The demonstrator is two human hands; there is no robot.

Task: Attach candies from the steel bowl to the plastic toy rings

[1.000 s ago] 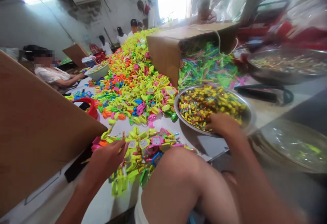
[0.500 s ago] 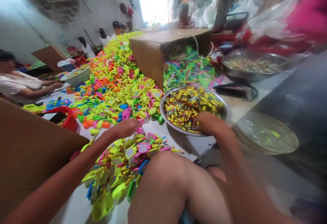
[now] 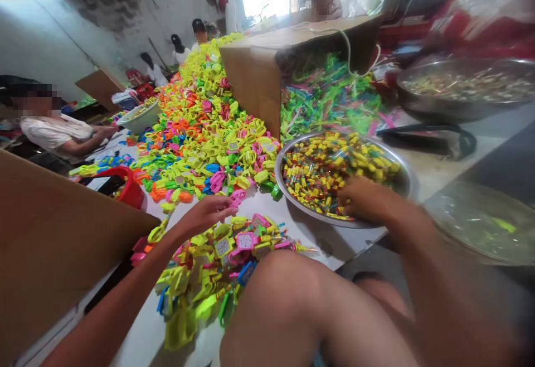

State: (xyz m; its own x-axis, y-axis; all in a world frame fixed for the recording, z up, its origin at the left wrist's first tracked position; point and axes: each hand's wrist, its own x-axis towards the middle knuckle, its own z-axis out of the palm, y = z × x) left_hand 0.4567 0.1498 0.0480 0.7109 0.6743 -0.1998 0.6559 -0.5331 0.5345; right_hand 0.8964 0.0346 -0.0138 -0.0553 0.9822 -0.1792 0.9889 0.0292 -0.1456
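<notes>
My left hand hovers over the white tabletop with its fingers closed on a pink toy watch at their tips. Just below it lies a loose heap of toy watches, mostly yellow, some joined to small tubes of coloured beads. My right hand reaches into a round metal bowl of small clear tubes with yellow wrapping. Its fingers are curled down among the tubes, and the tips are hidden. My bare knee rises beside the near heap.
A large pile of coloured toy watches spreads behind. A cardboard box lies tipped with green strips spilling out. Cardboard stands at left near a red basket. Another metal bowl sits right. A co-worker sits across.
The view has swung slightly, so most things sit farther right. My right hand stays in the bowl among the tubes. My left hand remains over the near heap with the pink watch at its fingertips.
</notes>
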